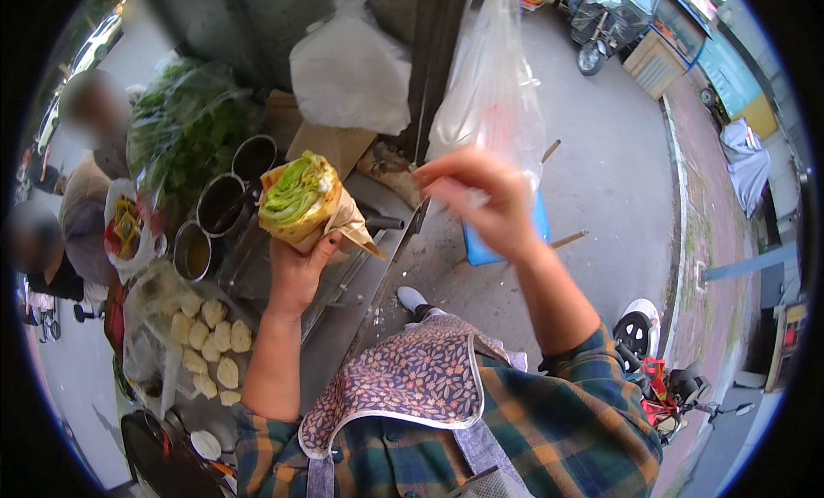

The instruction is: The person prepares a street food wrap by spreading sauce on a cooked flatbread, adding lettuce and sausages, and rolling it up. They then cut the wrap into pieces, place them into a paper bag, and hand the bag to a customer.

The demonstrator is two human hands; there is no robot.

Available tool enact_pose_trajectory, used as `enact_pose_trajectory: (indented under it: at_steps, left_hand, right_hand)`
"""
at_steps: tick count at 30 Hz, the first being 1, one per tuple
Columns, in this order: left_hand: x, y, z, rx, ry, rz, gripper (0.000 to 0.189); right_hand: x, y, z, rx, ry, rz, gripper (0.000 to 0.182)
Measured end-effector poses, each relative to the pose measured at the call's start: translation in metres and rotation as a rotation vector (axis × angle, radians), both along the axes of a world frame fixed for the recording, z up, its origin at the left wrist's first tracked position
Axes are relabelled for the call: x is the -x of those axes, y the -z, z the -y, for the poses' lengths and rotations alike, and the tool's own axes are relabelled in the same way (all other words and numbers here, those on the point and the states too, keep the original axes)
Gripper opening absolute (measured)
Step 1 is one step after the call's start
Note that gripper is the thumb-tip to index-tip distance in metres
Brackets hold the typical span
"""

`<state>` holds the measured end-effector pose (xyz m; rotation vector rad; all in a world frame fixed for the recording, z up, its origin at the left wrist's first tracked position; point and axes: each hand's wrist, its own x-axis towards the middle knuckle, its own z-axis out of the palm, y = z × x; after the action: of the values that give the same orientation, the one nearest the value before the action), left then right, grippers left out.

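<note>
My left hand (299, 272) grips a rolled flatbread wrap (299, 208) filled with green lettuce. Brown paper (351, 224) covers the wrap's lower end, and its lettuce end faces up and left. Over to the right, my right hand (483, 198) is raised and blurred by motion, its fingers bent. A faint whitish patch shows by its palm, too blurred to name. Just behind that hand hangs a bunch of clear plastic bags (492, 99); whether the fingers touch it is unclear. White plastic bags (351, 66) hang from the stall's dark panel farther left.
Metal sauce pots (222, 205) stand left of the wrap, beside bagged leafy greens (193, 124). Dough balls (206, 337) lie near my left forearm, with a dark round griddle (151, 459) below them. A blue stool (473, 240) stands on the pavement. People (87, 195) are at the far left.
</note>
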<state>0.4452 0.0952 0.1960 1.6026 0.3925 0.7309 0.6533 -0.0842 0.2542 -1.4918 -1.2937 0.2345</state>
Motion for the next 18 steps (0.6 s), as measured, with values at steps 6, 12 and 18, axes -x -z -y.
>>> enact_pose_trajectory:
  at_steps: [6,12,18]
  left_hand:
    - [-0.02,-0.012,0.001,0.029,0.045,0.004,0.061]
    - [-0.03,-0.02,0.015,0.13,0.069,0.073,0.06]
    - [-0.005,-0.013,0.026,0.064,0.025,0.01,0.058]
  right_hand:
    - [-0.102,-0.062,0.038,-0.321,0.473,0.333,0.016]
    - [-0.05,-0.085,-0.032,0.285,0.1,1.45,0.013]
    - [-0.077,-0.06,-0.076,1.688,-0.193,1.241,0.028]
